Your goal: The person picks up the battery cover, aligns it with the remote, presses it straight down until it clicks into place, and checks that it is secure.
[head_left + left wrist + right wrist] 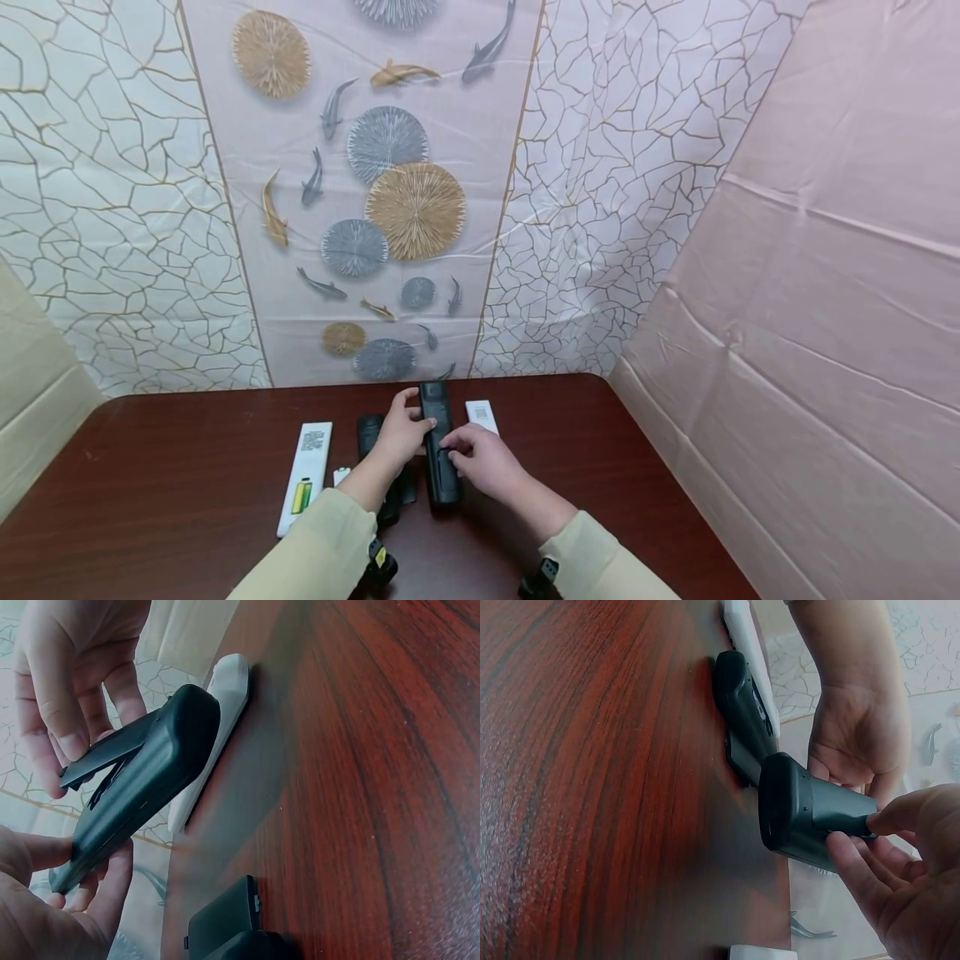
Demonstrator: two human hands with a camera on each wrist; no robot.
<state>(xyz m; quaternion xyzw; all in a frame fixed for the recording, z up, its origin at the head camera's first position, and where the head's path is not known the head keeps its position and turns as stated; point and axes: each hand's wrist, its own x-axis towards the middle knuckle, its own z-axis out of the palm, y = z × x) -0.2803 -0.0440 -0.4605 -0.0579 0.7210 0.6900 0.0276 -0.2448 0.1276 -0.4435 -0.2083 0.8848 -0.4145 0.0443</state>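
My left hand (401,432) grips a black remote control (433,408), which it holds tilted just above the table. In the left wrist view its battery cover (112,752) is swung up at an angle, with one end still at the remote's body. My right hand (487,462) pinches the cover's raised end between thumb and fingers. Shadow hides the inside of the battery compartment. Left of the held remote lies a second black remote (741,694), partly behind my left arm. A flat black piece like a cover (225,915) is beside it.
A white oblong item (309,467) with a battery picture and a printed code lies on the left of the brown table (172,483). Another white oblong item (482,415) lies behind my right hand. A small white object (341,475) shows beside my left forearm.
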